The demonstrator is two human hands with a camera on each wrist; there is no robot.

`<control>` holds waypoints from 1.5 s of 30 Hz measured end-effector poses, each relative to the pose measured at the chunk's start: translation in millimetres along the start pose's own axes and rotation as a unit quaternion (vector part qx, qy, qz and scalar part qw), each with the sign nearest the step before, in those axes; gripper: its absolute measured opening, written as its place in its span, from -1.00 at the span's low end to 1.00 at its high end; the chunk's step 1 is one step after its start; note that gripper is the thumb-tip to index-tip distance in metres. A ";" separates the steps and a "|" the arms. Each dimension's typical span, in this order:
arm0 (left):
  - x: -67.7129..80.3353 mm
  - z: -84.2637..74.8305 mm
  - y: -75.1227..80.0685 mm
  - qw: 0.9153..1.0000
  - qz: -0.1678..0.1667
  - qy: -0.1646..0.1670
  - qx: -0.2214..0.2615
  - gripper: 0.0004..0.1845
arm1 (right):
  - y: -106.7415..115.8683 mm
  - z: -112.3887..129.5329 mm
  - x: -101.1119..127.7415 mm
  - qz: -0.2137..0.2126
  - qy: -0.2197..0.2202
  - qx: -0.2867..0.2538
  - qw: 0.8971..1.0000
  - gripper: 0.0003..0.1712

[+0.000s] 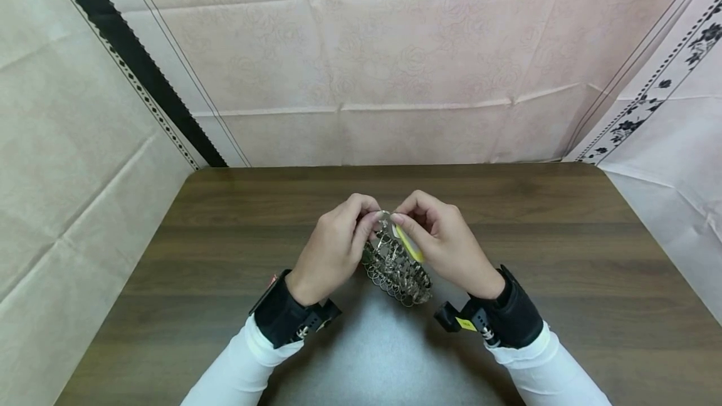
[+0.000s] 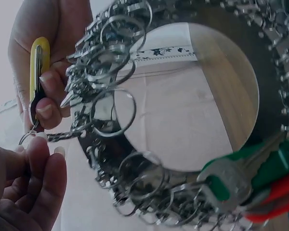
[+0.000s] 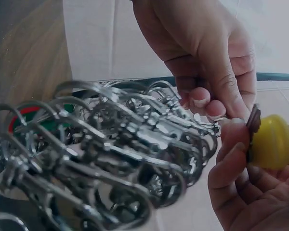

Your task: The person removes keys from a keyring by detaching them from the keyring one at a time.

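Note:
Above the wooden table [image 1: 225,230] both hands hold up a large bunch of metal key rings [image 1: 397,265]. My left hand [image 1: 373,223] pinches a small ring [image 3: 216,121] at the top of the bunch. My right hand [image 1: 399,222] pinches a yellow-capped key [image 1: 410,245] that hangs on that ring. The left wrist view shows the yellow key [image 2: 37,67] between the right hand's fingers [image 2: 47,96], the left fingers [image 2: 36,168] just below it, and the ring bunch [image 2: 111,96]. Green-capped [image 2: 250,175] and red-capped keys [image 2: 274,202] hang on the bunch's far side.
Pale pink patterned cloth [image 1: 395,67] hangs behind the table, with more cloth at the left [image 1: 68,174] and right [image 1: 677,124]. Black straps with cameras sit on both wrists [image 1: 284,315]. Bare tabletop lies all around the hands.

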State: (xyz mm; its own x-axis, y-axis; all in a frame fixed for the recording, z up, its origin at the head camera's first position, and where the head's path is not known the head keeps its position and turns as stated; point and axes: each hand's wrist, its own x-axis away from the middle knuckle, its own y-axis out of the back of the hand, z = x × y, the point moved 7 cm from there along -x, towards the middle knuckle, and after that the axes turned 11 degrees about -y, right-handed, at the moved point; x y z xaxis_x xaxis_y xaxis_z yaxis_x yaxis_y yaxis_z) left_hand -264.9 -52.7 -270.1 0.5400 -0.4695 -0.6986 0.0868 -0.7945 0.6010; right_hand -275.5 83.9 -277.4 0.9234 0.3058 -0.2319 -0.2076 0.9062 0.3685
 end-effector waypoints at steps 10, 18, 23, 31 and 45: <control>0.0 2.4 -0.1 0.998 -0.019 0.020 0.052 -0.90 | -4.9 -2.6 -1.2 0.013 0.015 0.001 1.000 -0.93; -0.6 1.7 2.9 1.000 0.005 -0.017 -0.002 -0.89 | -3.4 2.7 0.5 -0.004 0.056 0.033 0.998 -0.91; -1.1 -1.3 3.1 0.998 0.017 -0.054 -0.032 -0.90 | -3.2 4.4 1.5 -0.002 0.056 0.032 0.998 -0.91; -3.0 -9.8 5.2 0.993 0.023 -0.100 -0.064 -0.92 | -5.7 4.4 2.7 0.021 0.042 0.011 0.999 -0.92; 0.1 -4.1 3.2 0.998 -0.002 -0.056 -0.024 -0.93 | -6.9 0.3 0.6 0.024 0.010 -0.021 0.999 -0.95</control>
State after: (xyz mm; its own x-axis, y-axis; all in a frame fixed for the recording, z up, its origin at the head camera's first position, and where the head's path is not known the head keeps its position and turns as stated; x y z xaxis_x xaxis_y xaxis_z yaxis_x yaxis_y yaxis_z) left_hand -261.1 -53.7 -266.7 0.4429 -0.5077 -0.7389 0.1306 -0.7789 0.6135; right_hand -273.4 77.7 -279.9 0.9051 0.3555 -0.2333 -0.2656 0.9012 0.3425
